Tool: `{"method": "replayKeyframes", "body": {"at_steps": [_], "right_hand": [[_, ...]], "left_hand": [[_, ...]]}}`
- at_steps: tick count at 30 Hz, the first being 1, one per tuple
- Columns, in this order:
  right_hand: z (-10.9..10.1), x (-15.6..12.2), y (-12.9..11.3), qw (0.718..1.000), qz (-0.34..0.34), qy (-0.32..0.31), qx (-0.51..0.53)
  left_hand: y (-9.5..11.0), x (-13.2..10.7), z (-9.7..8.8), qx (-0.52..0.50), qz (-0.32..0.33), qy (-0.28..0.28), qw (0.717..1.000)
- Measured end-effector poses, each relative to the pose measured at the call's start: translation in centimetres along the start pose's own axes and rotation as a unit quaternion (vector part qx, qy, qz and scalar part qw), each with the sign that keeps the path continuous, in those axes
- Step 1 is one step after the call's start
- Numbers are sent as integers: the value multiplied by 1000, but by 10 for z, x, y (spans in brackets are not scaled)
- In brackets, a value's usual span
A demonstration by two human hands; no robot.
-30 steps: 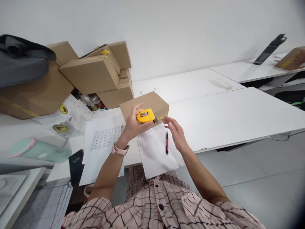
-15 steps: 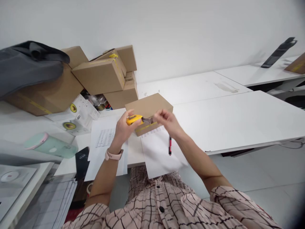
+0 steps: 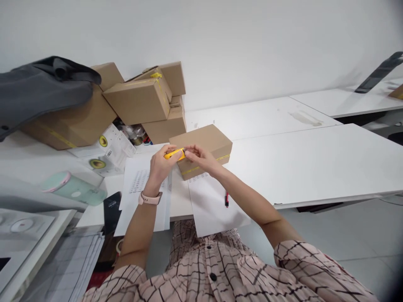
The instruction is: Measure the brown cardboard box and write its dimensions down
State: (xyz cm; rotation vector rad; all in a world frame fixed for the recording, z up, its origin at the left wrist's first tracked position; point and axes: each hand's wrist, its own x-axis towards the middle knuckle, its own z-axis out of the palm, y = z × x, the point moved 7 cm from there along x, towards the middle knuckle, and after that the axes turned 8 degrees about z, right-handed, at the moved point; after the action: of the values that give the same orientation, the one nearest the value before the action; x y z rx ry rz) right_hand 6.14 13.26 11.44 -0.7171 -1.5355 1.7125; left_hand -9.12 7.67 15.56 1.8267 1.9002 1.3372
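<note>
My left hand (image 3: pixel 161 164) is closed round a yellow tape measure (image 3: pixel 173 154), thumb along its near side. My right hand (image 3: pixel 201 158) meets it from the right, fingertips pinched at the dark end of the case. Those fingers partly hide that end, and no strip shows between the hands. Both hands are above a closed cardboard box (image 3: pixel 204 140) with yellow tape round its side. Under the box's near edge lies a sheet of paper (image 3: pixel 209 209), with a red and black pen (image 3: pixel 226 199) on it.
Stacked cardboard boxes (image 3: pixel 135 100) and a dark grey bag (image 3: pixel 40 94) stand at the left. Nearer are white avocado-printed boxes (image 3: pixel 108 153), a mint green tumbler (image 3: pixel 75 188) and printed sheets (image 3: pixel 134 214). A dark bottle (image 3: pixel 378 73) stands far right on the white table (image 3: pixel 302 163).
The dark strip that stretched between my hands no longer shows. My right hand has moved left to the tape measure's end. The view has shifted slightly.
</note>
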Motion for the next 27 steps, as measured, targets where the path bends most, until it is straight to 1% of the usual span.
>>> {"method": "replayKeyframes", "body": {"at_steps": [3,5,7,9,11,13,16,17,19,22,24,26,27], "right_hand": [[-1,3,-2,999,-24,20,6],[-4,3,-3,999,-28,25,17],[-7,1,-6,999,-18,17,35],[-11,-3,-9,999,1,10,52],[-15,-6,-12,998,27,2,58],[-18,-6,-15,997,50,-15,51],[-29,1,-24,996,64,-45,41],[-37,5,-29,996,60,-40,43],[-65,15,-42,998,38,2,51],[-121,29,-58,994,-8,96,42],[-157,38,-56,990,-5,143,14],[-187,48,-42,982,17,186,-20],[-198,53,-32,978,32,204,-35]], "left_hand": [[5,-2,3,7,4,-3,1000],[8,-4,3,9,3,-14,1000],[12,-7,5,-1,9,-43,999],[18,-11,9,-16,29,-82,996],[23,-16,12,-18,51,-103,993],[24,-18,12,-15,56,-94,994],[18,-19,8,-10,45,-65,997],[14,-17,5,-7,40,-58,997],[2,-13,-6,-5,30,-46,998],[-25,0,-29,-50,-1,-22,999],[-50,9,-42,-119,-41,-10,992],[-75,17,-47,-194,-87,-1,977],[-86,21,-47,-222,-103,3,970]]}}
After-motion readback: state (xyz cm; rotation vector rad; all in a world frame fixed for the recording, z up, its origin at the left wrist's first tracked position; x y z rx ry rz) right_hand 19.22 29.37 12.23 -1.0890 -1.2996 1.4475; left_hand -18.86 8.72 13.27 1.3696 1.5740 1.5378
